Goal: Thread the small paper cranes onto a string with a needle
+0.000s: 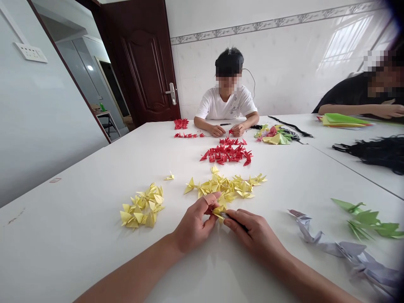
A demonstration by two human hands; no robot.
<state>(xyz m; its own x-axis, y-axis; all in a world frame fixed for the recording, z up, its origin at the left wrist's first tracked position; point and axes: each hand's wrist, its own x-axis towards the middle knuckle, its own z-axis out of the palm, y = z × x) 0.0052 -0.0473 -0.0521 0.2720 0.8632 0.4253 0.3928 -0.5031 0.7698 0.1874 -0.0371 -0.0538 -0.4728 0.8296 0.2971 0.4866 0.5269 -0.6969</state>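
Left hand [195, 225] and right hand [252, 231] pinch a yellow paper crane [218, 211]

Left hand is half closed, its thumb and fingers gripping the crane from the left. Right hand curls tightly around a thin dark tool [236, 220], perhaps a needle, its tip hidden against the crane. Both hands sit near the near edge of the desk [78, 252], just below a scattered pile of yellow cranes [224, 187]. A second yellow pile [142, 209] lies toward the left edge; red cranes [225, 152] lie farther out.

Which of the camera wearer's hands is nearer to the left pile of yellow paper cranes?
Left. The left hand is right of the yellow cranes, not touching; the right hand is farther right.
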